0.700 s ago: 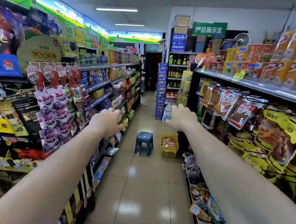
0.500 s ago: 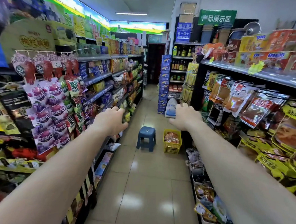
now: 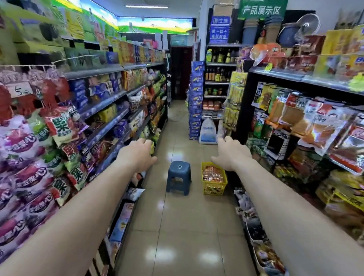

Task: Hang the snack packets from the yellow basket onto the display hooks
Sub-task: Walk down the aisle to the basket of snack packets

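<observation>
Facing down a shop aisle: stocked shelves (image 3: pixel 106 103) left, hanging-packet rack (image 3: pixel 318 125) right. Both arms stretched forward, left hand (image 3: pixel 137 154) and right hand (image 3: pixel 232 153) loosely curled, grasping nothing. Blue stool (image 3: pixel 178 177) on the floor ahead. Yellow basket (image 3: pixel 213 187) just right of it, orange snack packets (image 3: pixel 213 174) inside.

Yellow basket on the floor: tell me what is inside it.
The yellow basket holds orange-red snack packets, piled to about its rim. What lies beneath the top layer is hidden, and the right hand covers part of its far edge.
</observation>
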A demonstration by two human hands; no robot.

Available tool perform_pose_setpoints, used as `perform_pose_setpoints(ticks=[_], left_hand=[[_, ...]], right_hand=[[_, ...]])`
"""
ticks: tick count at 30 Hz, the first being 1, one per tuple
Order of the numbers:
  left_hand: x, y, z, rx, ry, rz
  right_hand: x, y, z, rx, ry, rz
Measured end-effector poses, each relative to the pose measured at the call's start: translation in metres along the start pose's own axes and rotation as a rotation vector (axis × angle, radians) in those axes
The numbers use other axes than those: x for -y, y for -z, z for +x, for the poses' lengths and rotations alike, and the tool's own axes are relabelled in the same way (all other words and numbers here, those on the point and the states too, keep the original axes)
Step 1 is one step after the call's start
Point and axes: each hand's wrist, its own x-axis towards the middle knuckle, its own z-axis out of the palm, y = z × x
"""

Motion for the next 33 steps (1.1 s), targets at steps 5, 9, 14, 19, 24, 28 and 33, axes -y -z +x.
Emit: perform_pose_setpoints(ticks=[5,9,14,19,24,28,33], left_hand=[[-0.001,-0.026,0.099,0.028,-0.042,0.019],[-0.007,-0.051,0.184,0.007,-0.059,0.033],[-0.02,-0.067,0.285,0.059,-0.044,0.031],[-0.026,-0.079,0.374,0.032,-0.048,-0.045],[-0.007,-0.1,0.46,0.044,-0.006,-0.117],[0.013,-0.128,0.535,0.055,-0.028,-0.057],[0.04,-0.156,0.642,0.071,-0.051,-0.031]], right_hand=[[-0.014,-0.031,0.089,0.018,-0.002,0.006],[-0.032,-0.065,0.174,0.016,-0.008,-0.002],[-0.061,-0.087,0.277,0.053,0.005,-0.016],[-0.084,-0.102,0.379,0.075,-0.012,-0.007],[-0.081,-0.132,0.477,0.077,0.009,-0.021],[-0.069,-0.156,0.56,0.077,0.021,-0.021],[-0.049,-0.175,0.664,0.078,0.011,-0.017]])
